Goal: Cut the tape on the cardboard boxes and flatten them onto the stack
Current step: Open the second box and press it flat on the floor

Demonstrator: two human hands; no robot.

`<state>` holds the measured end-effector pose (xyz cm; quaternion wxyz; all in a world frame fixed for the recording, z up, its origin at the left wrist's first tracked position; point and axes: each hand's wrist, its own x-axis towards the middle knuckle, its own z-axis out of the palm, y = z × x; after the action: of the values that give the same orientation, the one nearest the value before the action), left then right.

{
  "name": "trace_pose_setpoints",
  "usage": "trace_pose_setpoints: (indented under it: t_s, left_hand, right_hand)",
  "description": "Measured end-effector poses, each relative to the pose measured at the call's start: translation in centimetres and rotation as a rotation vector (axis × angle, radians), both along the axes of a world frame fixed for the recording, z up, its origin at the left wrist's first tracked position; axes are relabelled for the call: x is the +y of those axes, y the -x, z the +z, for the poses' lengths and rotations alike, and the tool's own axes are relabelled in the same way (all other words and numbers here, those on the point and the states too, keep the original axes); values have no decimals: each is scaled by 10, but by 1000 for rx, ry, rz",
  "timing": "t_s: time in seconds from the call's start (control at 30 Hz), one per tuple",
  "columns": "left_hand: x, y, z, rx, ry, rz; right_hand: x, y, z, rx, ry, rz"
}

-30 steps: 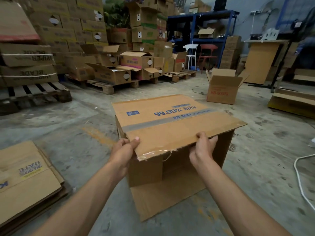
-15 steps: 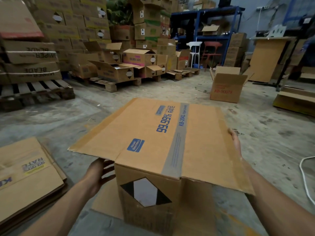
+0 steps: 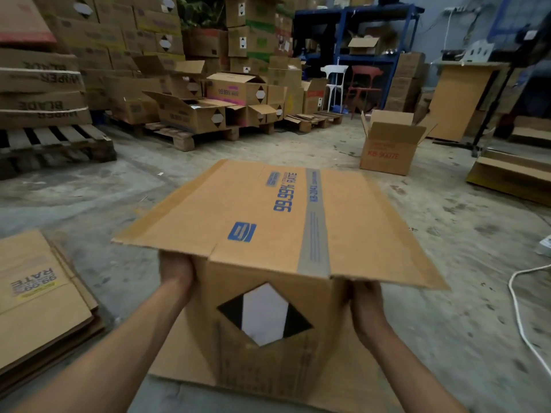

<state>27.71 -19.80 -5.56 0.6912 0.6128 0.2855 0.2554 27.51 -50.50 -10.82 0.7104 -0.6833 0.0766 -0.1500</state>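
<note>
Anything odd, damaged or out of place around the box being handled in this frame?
Nothing is spilled or broken. The held cardboard box sits upside down: its grey tape strip is intact on top, while loose flaps spread on the floor. Left hand and right hand are at its upper corners, under the overhanging flaps. A white cable trails nearby.

Both hands moved beneath box flaps, gripping side walls.

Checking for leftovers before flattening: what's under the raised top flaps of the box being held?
Both hands, left and right, sit under the flaps of the box. Its side wall shows a diamond label. The flaps cover the interior, so any contents can't be seen.
</note>
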Motion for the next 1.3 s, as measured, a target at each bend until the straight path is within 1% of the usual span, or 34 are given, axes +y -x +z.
trace_pose_setpoints:
  t_s: [0.07, 0.1, 0.2, 0.23, 0.3, 0.33, 0.37, 0.43, 0.47, 0.53, 0.6, 0.67, 0.7, 0.77, 0.8, 0.9, 0.97, 1.0, 1.1, 1.17, 1.23, 1.3]
  left_hand:
    - [11, -6, -4, 139, -80, 177]
    - [15, -7, -4, 181, -123, 206]
    - [6, -5, -6, 84, -259, 132]
    - [3, -4, -6, 64, -297, 118]
    - [2, -8, -6, 62, -303, 93]
    - [5, -11, -8, 77, -289, 50]
    - [5, -14, -10, 95, -291, -16]
    - [9, -20, -25, 149, -298, -170]
    - [13, -24, -38, 169, -270, -237]
    - [15, -28, -64, 243, -172, -358]
    - [11, -27, -93, 373, -125, -462]
    - [5, -23, -119, 478, -86, -522]
    - [1, -21, -131, 519, -82, -557]
    - [-5, -18, -147, 576, -117, -585]
    - [-6, -17, -151, 593, -155, -543]
    - [-11, -14, -153, 608, -267, -367]
    - [-15, -11, -145, 606, -260, -314]
    - [-16, -10, -142, 583, -213, -330]
    - [-26, 2, -124, 512, 0, -490]
    - [-39, 14, -110, 477, 63, -606]
    - [-54, 21, -104, 477, 92, -714]
    - [-67, 28, -104, 501, 83, -840]
  right_hand:
    - [-8, -4, 13, -30, -33, -79]
    - [-13, -6, 21, -72, -44, -124]
    - [-20, -18, 35, -124, -30, -331]
    - [-23, -24, 36, -103, -13, -420]
    - [-33, -35, 36, 10, 72, -606]
    - [-40, -41, 35, 73, 126, -655]
    - [-46, -47, 32, 135, 190, -658]
    - [-57, -57, 19, 213, 314, -572]
    - [-60, -60, 10, 235, 382, -500]
    - [-66, -63, -12, 269, 566, -323]
    - [-69, -63, -36, 350, 778, -130]
    - [-69, -63, -56, 440, 939, 26]
    - [-69, -63, -62, 464, 989, 66]
    - [-70, -64, -70, 481, 1066, 88]
    - [-71, -65, -73, 503, 1102, 102]
    - [-64, -59, -84, 577, 1170, 265]
    - [-50, -51, -88, 576, 1148, 393]
    - [-42, -46, -87, 559, 1120, 433]
    - [-13, -31, -68, 516, 1010, 601]
    - [10, -18, -54, 509, 982, 770]
    - [31, -6, -46, 506, 1043, 876]
    - [46, -2, -44, 506, 1120, 889]
